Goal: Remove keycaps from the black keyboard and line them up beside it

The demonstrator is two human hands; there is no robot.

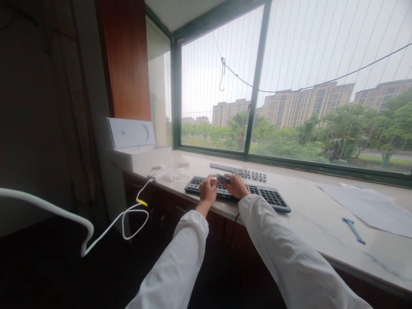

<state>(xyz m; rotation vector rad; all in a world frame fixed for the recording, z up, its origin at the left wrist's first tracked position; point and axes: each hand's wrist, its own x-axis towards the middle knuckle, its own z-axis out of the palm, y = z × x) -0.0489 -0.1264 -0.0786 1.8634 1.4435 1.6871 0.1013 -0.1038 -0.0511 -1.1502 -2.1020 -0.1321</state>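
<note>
A dark keyboard (pixel 271 198) lies along the counter's front edge. Many of its sockets, mainly to the right, show no keycaps. Above its left half, my right hand (pixel 236 185) is closed on a small, dark grey, elongated piece (pixel 222 178); its exact kind is too small to make out. My left hand (pixel 208 189) is closed too, its fingertips pinched together close to the left end of that piece. Whether they grip it I cannot tell. Rows of loose keycaps (pixel 246 173) are laid out behind the keyboard.
A blue plastic tool (pixel 354 231) lies on the marble-patterned counter (pixel 325 229) at right, near white paper sheets (pixel 370 206). An open white box (pixel 138 156) stands at the left end. A white cable (pixel 111 224) hangs in front of it. Windows (pixel 222 98) border the back.
</note>
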